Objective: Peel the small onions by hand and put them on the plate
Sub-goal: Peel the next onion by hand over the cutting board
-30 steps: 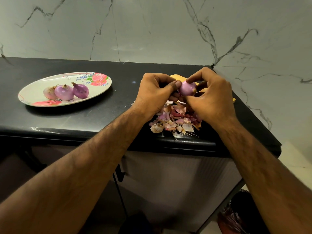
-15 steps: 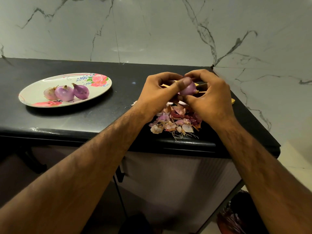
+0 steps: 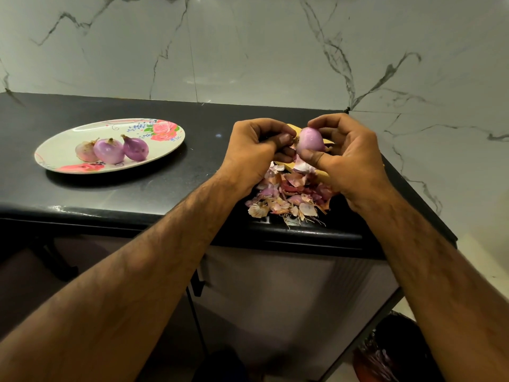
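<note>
My right hand (image 3: 347,158) holds a small pink onion (image 3: 310,139) between thumb and fingers above the black counter. My left hand (image 3: 256,153) is just left of it, its thumb and fingers pinching a bit of dry skin at the onion's left end. A pile of onion peels (image 3: 286,195) lies on the counter under both hands. Three peeled purple onions (image 3: 110,150) sit together on an oval floral plate (image 3: 165,136) at the left of the counter.
A yellowish board or paper (image 3: 296,128) shows behind and under the hands, mostly hidden. The black counter (image 3: 137,194) ends close in front and at the right edge. A marble wall rises behind. A bin with scraps (image 3: 385,351) stands on the floor lower right.
My left thumb has slid off the top of the onion to its left end, so more of the onion's smooth pink surface shows. The right hand keeps its grip.
</note>
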